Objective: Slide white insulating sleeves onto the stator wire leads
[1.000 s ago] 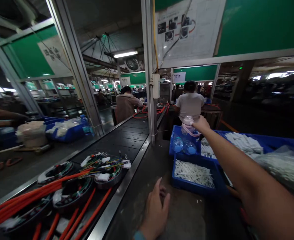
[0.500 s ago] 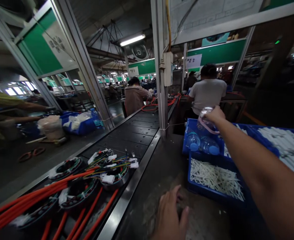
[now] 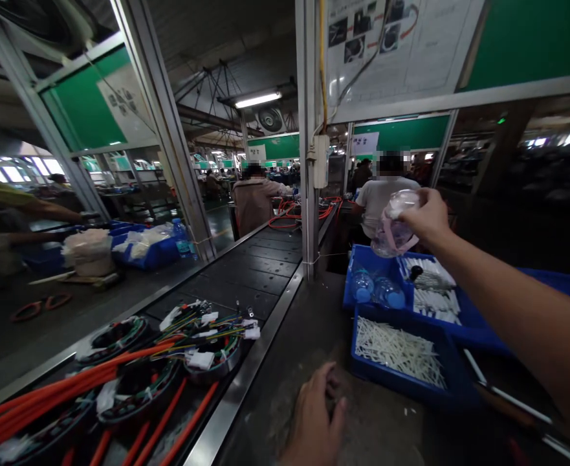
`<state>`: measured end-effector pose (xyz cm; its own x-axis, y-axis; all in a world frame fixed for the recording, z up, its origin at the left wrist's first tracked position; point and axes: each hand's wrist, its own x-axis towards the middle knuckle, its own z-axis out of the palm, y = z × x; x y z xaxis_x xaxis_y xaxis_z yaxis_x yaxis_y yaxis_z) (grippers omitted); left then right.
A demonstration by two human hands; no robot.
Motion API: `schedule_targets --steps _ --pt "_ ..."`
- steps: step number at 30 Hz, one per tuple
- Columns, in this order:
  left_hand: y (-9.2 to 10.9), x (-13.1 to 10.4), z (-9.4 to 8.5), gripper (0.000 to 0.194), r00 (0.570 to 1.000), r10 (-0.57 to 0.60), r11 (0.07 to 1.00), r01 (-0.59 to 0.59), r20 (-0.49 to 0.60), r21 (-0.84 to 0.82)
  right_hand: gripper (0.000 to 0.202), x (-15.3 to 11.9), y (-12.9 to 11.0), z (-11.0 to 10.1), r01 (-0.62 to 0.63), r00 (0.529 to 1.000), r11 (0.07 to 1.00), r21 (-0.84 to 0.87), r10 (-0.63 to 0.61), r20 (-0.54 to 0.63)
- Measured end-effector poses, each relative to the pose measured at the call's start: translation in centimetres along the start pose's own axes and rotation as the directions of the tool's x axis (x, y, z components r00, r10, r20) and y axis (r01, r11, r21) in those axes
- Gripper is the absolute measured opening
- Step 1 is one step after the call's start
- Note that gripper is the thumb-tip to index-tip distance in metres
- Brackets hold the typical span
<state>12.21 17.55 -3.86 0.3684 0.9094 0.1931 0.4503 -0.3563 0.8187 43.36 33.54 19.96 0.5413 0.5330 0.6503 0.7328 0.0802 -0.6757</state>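
My right hand (image 3: 430,217) is closed on the top of a clear plastic bottle (image 3: 392,228) with a pink strap, held up above a blue bin (image 3: 351,285). Inside that bin lie two clear bottles with blue caps (image 3: 390,294). My left hand (image 3: 316,414) rests low over the dark tabletop (image 3: 285,362), fingers apart and slightly curled, holding nothing. Just right of it, a blue tray (image 3: 396,378) holds many thin white strips (image 3: 394,343).
On the left, a conveyor (image 3: 260,259) carries ring-shaped wired parts (image 3: 211,362) with thick orange cables (image 3: 71,388). A metal post (image 3: 308,194) rises beyond the tabletop. White pieces (image 3: 435,301) fill another bin section. Several people sit or stand further off.
My right hand has lifted the strapped bottle up out of the blue bin. The view has shifted somewhat; my left hand keeps about the same pose.
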Motion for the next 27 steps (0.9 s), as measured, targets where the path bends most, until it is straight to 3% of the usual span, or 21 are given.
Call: schedule_targets --steps 3,6,9,11,14,15,17,19,20,22,24,27 --pt "0.2 0.2 0.0 0.051 1.000 0.000 1.000 0.000 -0.010 -0.018 0.061 -1.5 -3.4 -5.5 0.117 0.993 0.988 0.097 -0.118 0.003" --pt "0.5 0.2 -0.3 0.052 0.999 0.030 0.997 -0.033 -0.042 -0.066 0.056 -5.8 -5.9 -11.1 0.137 0.983 0.959 0.250 -0.163 0.085" --pt "1.0 -0.4 -0.9 0.056 0.987 0.150 0.976 -0.158 -0.063 -0.149 0.059 -12.5 -6.9 -15.3 -0.036 0.953 0.933 0.359 -0.075 0.292" --pt "1.7 -1.5 -1.1 0.071 0.951 0.307 0.922 -0.308 -0.043 -0.233 0.060 -17.6 -6.7 -17.0 -0.168 0.891 0.922 0.349 -0.009 0.454" --pt "3.5 -3.6 -0.4 0.108 0.857 0.503 0.812 -0.424 0.112 -0.402 0.065 -24.9 -5.9 -18.1 -0.293 0.790 0.886 0.358 0.013 0.613" --pt "4.3 -4.3 0.0 0.115 0.827 0.535 0.784 -0.410 0.172 -0.466 0.068 -26.9 -5.6 -18.2 -0.324 0.765 0.871 0.369 0.012 0.644" --pt "5.8 -5.5 1.0 0.119 0.799 0.550 0.736 -0.326 0.244 -0.594 0.072 -29.9 -5.0 -18.3 -0.342 0.765 0.848 0.406 0.000 0.644" --pt "6.9 -6.3 1.9 0.116 0.818 0.516 0.694 -0.224 0.256 -0.684 0.077 -31.1 -4.4 -18.5 -0.316 0.768 0.834 0.452 -0.056 0.638" --pt "7.3 -6.6 2.1 0.115 0.834 0.488 0.686 -0.182 0.259 -0.705 0.079 -31.1 -4.0 -18.6 -0.307 0.746 0.824 0.477 -0.103 0.658" --pt "7.6 -6.7 2.4 0.115 0.856 0.437 0.696 -0.127 0.276 -0.707 0.083 -30.4 -2.9 -18.6 -0.365 0.644 0.760 0.537 -0.210 0.735" --pt "7.5 -6.6 2.5 0.117 0.867 0.399 0.731 -0.104 0.299 -0.674 0.083 -29.3 -1.7 -18.4 -0.512 0.550 0.627 0.588 -0.287 0.784" --pt "6.6 -6.2 3.3 0.120 0.909 0.301 0.830 -0.101 0.289 -0.549 0.082 -28.4 -0.3 -17.5 -0.679 0.520 0.408 0.610 -0.319 0.792"
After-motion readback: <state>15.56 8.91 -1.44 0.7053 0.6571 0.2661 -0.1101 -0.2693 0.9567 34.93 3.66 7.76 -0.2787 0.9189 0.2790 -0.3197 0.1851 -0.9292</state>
